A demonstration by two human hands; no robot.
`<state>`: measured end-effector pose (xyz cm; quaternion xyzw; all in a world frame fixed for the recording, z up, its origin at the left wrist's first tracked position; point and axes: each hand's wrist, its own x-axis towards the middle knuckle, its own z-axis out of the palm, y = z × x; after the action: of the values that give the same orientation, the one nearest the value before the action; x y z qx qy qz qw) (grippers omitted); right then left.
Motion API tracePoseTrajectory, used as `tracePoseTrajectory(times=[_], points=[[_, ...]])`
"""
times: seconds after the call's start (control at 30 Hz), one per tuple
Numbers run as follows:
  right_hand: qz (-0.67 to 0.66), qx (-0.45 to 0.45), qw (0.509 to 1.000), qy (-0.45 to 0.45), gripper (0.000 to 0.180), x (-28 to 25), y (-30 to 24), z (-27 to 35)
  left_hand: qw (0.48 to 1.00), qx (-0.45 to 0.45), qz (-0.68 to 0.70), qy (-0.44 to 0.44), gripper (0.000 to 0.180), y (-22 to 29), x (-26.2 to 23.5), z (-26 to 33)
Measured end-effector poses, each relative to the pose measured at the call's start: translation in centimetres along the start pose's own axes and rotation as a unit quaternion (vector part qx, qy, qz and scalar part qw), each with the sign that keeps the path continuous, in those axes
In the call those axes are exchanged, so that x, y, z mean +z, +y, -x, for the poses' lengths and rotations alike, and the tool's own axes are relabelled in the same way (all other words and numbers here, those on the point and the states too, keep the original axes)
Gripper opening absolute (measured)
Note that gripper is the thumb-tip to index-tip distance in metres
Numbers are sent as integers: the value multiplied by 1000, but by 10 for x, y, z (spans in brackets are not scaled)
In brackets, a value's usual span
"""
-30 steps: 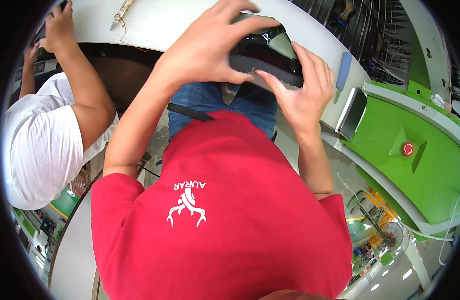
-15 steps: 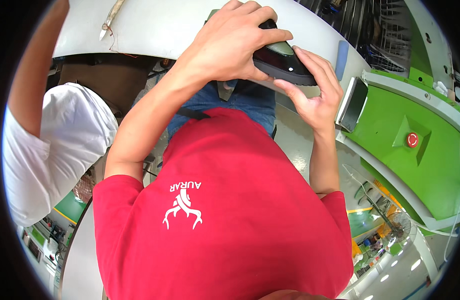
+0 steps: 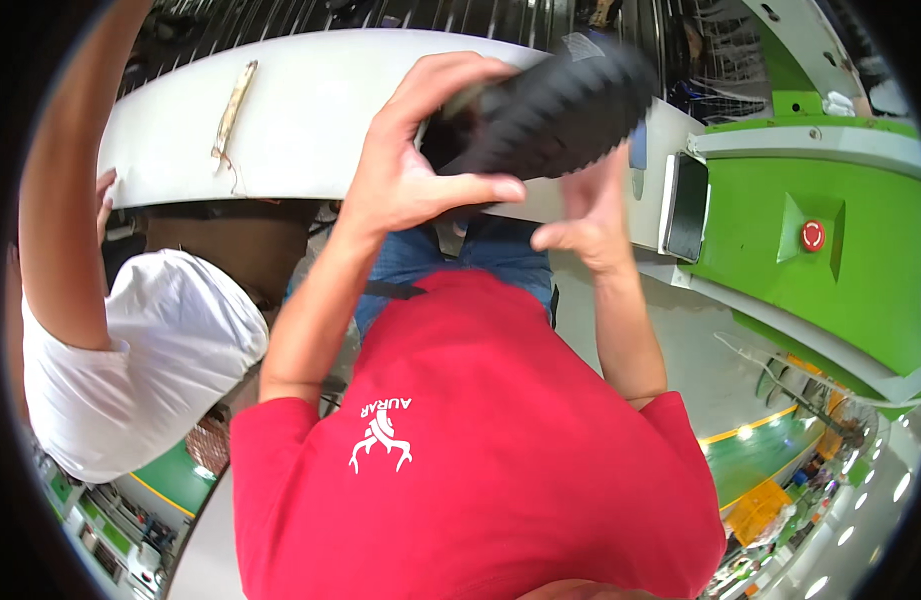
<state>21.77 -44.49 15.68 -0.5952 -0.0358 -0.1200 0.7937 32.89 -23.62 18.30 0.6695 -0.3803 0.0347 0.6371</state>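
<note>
Your left hand (image 3: 411,170) grips the black shoe sole (image 3: 556,105) from its side, and your right hand (image 3: 591,205) props it underneath, open-palmed, so its bumpy tread faces you.

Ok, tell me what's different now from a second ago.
The black shoe has been turned over: its ridged sole now faces the camera and it sits higher in the picture, blurred. The left hand still grips it from the left; the right hand has opened, fingers spread beneath it. The co-worker's arm has lifted. The white table and green machine stay put.
</note>
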Motion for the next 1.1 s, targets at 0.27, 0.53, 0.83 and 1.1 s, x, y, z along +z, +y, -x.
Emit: tracePoseTrajectory(times=[0.27,0.53,0.83,1.1], points=[[435,-174,883,5,117,-7,-26,-25,995,-21,32,97,134,-13,-28,8],[472,-175,864,4,117,-32,17,-23,973,-34,-230,-5,76,-46,-16,27],[487,-243,820,177,68,-3,27,-49,975,-49,-216,-20,67,-52,-19,17],[471,-212,856,12,115,-39,24,-28,983,-47,-177,-11,67,-57,-23,26]])
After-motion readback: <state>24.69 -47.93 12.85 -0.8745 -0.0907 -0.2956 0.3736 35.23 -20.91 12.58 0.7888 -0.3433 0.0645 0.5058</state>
